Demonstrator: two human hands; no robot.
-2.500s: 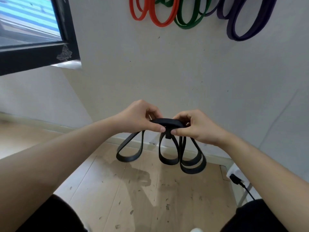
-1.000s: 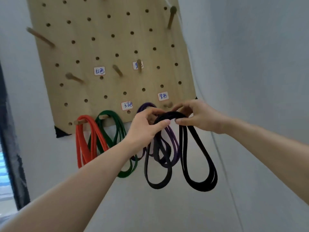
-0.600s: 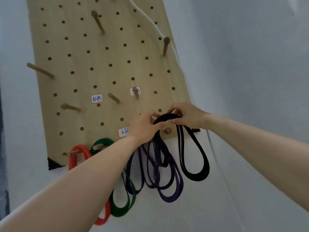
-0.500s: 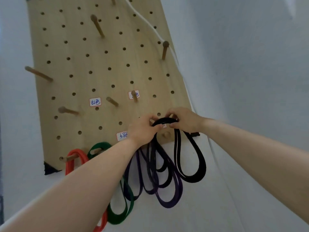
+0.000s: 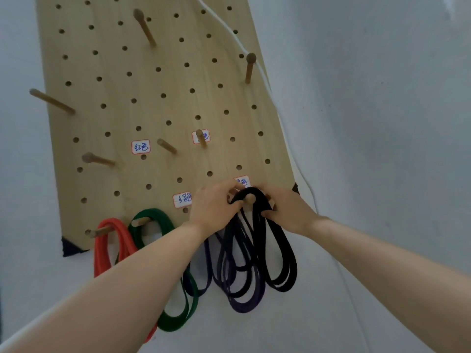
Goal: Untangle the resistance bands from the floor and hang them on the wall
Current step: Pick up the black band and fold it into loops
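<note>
Low on the pegboard (image 5: pixel 153 98), lower centre of frame, the black band (image 5: pixel 260 233) has its top loop over the peg (image 5: pixel 249 199), whose tip pokes out between both hands. The left hand (image 5: pixel 216 210) pinches the loop just left of the peg; the right hand (image 5: pixel 288 212) grips it just right. The band hangs straight down below them, and letting go looks like all that's left.

Open wall (image 5: pixel 382 123) rightward (pegs (image 5: pixel 249 68) left)
</note>
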